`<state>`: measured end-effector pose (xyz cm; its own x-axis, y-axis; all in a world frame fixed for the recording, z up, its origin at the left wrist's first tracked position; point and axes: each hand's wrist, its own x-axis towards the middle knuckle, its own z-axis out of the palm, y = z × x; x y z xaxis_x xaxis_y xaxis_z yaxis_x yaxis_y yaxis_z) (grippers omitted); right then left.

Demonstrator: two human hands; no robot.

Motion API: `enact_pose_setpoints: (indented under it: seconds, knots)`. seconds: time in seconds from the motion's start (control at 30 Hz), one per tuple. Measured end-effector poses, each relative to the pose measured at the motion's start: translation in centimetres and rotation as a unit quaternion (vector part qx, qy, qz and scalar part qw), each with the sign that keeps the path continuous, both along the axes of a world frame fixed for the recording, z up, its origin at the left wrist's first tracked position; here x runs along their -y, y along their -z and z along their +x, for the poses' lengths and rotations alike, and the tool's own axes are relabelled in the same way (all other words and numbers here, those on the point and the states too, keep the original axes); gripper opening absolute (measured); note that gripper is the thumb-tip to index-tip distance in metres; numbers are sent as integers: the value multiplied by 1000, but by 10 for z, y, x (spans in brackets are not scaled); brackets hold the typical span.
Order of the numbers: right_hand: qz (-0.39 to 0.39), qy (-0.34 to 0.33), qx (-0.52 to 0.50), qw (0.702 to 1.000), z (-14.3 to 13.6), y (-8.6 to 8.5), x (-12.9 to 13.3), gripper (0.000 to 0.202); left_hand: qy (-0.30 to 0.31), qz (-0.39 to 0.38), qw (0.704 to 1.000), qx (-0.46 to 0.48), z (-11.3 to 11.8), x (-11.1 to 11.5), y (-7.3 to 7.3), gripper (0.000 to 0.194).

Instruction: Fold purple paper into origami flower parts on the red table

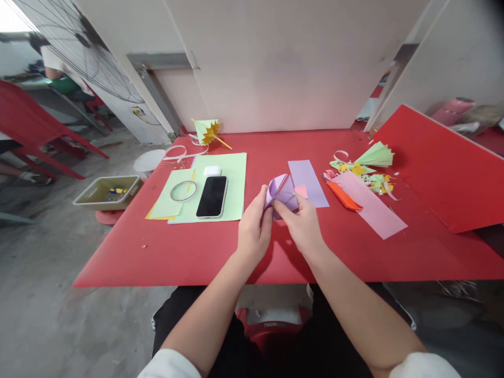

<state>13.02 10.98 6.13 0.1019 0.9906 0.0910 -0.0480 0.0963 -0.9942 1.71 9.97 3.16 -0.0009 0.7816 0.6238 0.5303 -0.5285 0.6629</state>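
Note:
Between my two hands, above the middle of the red table, is a folded piece of purple paper (289, 198). My left hand (254, 226) grips its left edge, thumb in front and fingers behind. From the right, my right hand (301, 223) pinches the lower part, its thumb pressed on the folds; some of its fingers are hidden behind the paper. Just beyond lies a flat purple strip (309, 181) with a small pink piece (301, 191) near it. An orange cutter (342, 197) rests on a pink paper strip (374, 210) to the right.
On the red table (177, 257) lie green sheets (236, 184), a phone (212, 197), a white case (212, 171) and a tape roll (184, 191). A small paper umbrella (207, 131) stands at the back left. Paper scraps (380, 181) and a leaning red board (444, 168) occupy the right.

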Motion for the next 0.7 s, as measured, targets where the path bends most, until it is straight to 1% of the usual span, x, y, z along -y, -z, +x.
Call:
enact_pose_setpoints:
  seconds: [0.07,0.13,0.23,0.43,0.6,0.7]
  knots:
    - [-16,6,-78,997,0,2,-3,21,-13,-21,1000,11,1,1,0,51]
    - [-38,4,-157,987,2,3,-7,21,-21,-35,999,21,2,2,0,52]
    - [-68,3,-227,971,7,3,-11,21,-17,-46,998,41,4,4,0,51]
    - [-71,10,-271,960,11,0,-13,21,-47,-57,996,49,5,6,-2,37]
    - [-92,-1,-284,954,8,-2,-11,22,-70,-69,994,42,4,8,-5,35]
    - [-88,3,-285,955,8,-2,-11,22,-81,-78,993,29,3,8,-8,34]
